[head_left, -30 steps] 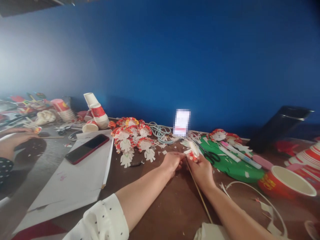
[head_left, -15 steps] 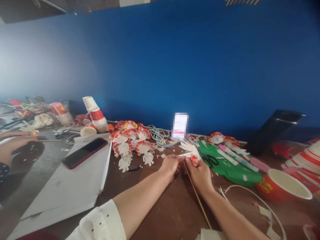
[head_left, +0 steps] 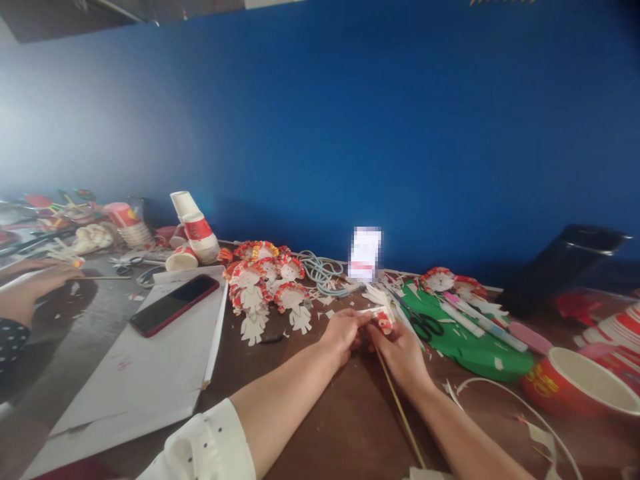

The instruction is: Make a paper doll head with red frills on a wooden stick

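Observation:
My left hand (head_left: 345, 335) and my right hand (head_left: 400, 353) meet over the brown table, fingers closed. Between them is a white paper cutout (head_left: 384, 320) with a red patterned patch; the left fingers pinch its left side. A thin wooden stick (head_left: 397, 397) runs from the right fingers down toward me, its top end hidden by the fingers. Left of my hands lie several paper dolls (head_left: 250, 290) with red frilly headpieces. Black-handled scissors (head_left: 425, 325) rest on a green sheet (head_left: 467, 357) to the right.
A phone (head_left: 175, 305) lies on a white board (head_left: 135, 373) at left. Paper cups (head_left: 200, 237) and a coiled pale cable (head_left: 323, 273) stand by the blue partition (head_left: 350, 133). Red bowl (head_left: 560, 383), markers (head_left: 490, 330) and scraps are at right. Another person's hand (head_left: 60, 273) shows far left.
The view has shifted slightly, so the table things sit a little further right. The red-patched cutout has turned a bit between my fingers; both hands keep their grip.

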A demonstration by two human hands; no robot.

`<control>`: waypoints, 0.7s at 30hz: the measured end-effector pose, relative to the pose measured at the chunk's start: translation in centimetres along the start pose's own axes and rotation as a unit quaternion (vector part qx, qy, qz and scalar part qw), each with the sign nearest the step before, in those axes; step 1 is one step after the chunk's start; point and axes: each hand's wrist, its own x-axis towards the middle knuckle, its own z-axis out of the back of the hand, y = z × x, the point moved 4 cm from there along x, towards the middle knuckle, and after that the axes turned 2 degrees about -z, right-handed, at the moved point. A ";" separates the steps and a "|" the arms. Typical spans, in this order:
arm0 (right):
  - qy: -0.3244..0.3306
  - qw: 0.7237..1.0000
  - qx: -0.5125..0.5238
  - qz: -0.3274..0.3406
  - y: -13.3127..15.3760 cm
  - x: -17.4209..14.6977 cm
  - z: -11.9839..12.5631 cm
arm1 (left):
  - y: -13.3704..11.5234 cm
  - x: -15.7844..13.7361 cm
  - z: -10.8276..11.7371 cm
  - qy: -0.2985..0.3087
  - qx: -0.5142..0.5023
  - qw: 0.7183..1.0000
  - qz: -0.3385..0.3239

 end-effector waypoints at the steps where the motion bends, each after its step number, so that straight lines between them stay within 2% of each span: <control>1: -0.002 1.000 -0.003 -0.001 0.0 0.0 0.0 | 0.0 0.1 0.0 0.003 0.000 1.000 0.001; 8: -0.033 0.998 -0.001 -0.046 -0.7 0.0 -0.2 | -0.2 -0.4 -0.1 -0.001 0.000 1.000 -0.014; 13: -0.046 0.996 0.025 -0.066 -1.4 0.3 0.3 | -0.7 -0.8 -0.4 0.036 -0.022 0.999 -0.024; 15: -0.044 0.995 0.054 -0.072 -1.5 0.4 0.4 | -0.7 -0.8 -0.3 0.015 -0.024 1.000 -0.009; 21: -0.047 0.993 0.062 -0.084 -1.3 0.3 0.6 | -0.9 -1.0 -0.2 0.023 0.049 0.998 -0.038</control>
